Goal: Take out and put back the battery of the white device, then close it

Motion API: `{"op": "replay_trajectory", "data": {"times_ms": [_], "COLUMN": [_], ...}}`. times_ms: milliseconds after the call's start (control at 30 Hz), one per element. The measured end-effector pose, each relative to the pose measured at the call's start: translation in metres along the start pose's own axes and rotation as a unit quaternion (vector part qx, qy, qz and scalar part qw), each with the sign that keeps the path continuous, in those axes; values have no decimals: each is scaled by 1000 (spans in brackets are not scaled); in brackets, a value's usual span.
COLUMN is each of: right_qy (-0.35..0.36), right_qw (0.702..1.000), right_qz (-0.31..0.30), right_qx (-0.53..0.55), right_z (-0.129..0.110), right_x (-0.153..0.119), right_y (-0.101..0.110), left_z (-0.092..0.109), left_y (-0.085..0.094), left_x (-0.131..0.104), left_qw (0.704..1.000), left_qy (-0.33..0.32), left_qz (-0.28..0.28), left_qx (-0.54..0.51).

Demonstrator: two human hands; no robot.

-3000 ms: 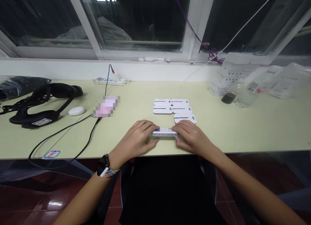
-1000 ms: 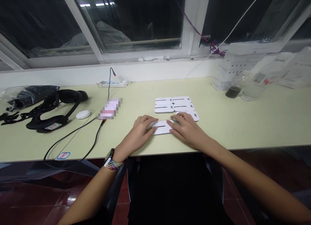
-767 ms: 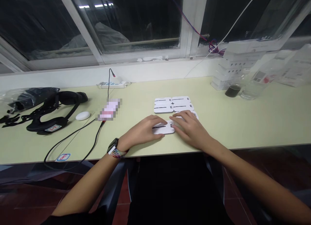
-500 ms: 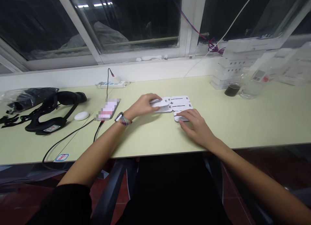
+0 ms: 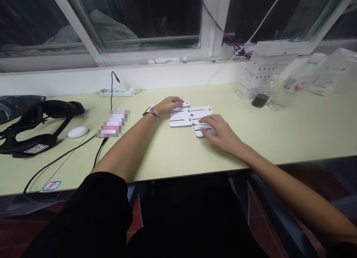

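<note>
Several white round-cornered cards with a black line and a "W" lie together in two columns on the table. My left hand [image 5: 169, 103] grips a white card [image 5: 186, 103] at the back of the left column, its fingers covering most of it. In front of that card is a flat left-column card [image 5: 180, 121]. My right hand [image 5: 221, 131] has thumb and fingers on the front card of the right column [image 5: 201, 130], partly covering it. Behind it, another right-column card [image 5: 202, 110] shows plainly.
On the left are a phone [image 5: 113, 123] with a cable, a white oval object [image 5: 78, 132] and a black headset strap [image 5: 50, 139]. A power strip [image 5: 118, 92] sits by the wall. At right stand a cup of dark liquid [image 5: 260, 100], a clear bottle [image 5: 281, 96] and stacked white boxes [image 5: 258, 76].
My left hand has carried its card from above the left column to the back of that column. My right hand stays at the front right card. The view has shifted slightly.
</note>
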State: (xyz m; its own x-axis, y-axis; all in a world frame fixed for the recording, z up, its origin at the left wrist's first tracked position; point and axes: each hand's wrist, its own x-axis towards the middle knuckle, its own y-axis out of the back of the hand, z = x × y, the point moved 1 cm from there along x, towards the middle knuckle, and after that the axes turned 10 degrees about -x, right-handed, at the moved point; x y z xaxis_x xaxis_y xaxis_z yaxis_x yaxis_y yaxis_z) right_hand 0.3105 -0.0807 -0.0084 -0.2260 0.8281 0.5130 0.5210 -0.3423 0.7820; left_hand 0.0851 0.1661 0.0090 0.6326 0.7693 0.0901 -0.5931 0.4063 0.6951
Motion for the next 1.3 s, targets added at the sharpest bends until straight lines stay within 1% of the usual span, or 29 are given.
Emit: {"op": "replay_trajectory", "data": {"times_ms": [100, 233, 333, 400, 500, 600, 767, 933, 1133, 1300], "right_qy": [-19, -58, -71, -80, -87, -84, -78, -68, -59, -59], "right_qw": [996, 982, 975, 971, 970, 970, 972, 974, 972, 971], "right_qz": [-62, -146, -178, -190, -191, -185, -171, -162, -172, -180], "right_qx": [-54, -100, -115, -118, -125, -131, -140, -144, -146, -147], "right_z": [20, 40, 48, 52, 57, 61, 66, 70, 67, 63], "right_x": [18, 41, 53, 58, 60, 62, 69, 72, 65, 57], "right_y": [-5, -19, -30, -36, -41, -43, -47, -51, -50, -47], "left_z": [-2, -2, 1, 4, 7, 8, 10, 17, 25, 29], "left_y": [-2, -7, -15, -24, -37, -45, -49, -55, -62, -65], "left_x": [-8, -21, -28, -32, -38, -44, -55, -71, -92, -99], "left_qw": [1000, 999, 998, 997, 995, 993, 992, 992, 992, 993], "left_qy": [-6, -1, 10, 16, 12, 1, -9, -10, -15, -10], "left_qz": [-13, -30, -11, -11, -33, -40, -40, -44, -41, -36], "left_qx": [2, 28, 58, 77, 96, 110, 118, 119, 116, 113]}}
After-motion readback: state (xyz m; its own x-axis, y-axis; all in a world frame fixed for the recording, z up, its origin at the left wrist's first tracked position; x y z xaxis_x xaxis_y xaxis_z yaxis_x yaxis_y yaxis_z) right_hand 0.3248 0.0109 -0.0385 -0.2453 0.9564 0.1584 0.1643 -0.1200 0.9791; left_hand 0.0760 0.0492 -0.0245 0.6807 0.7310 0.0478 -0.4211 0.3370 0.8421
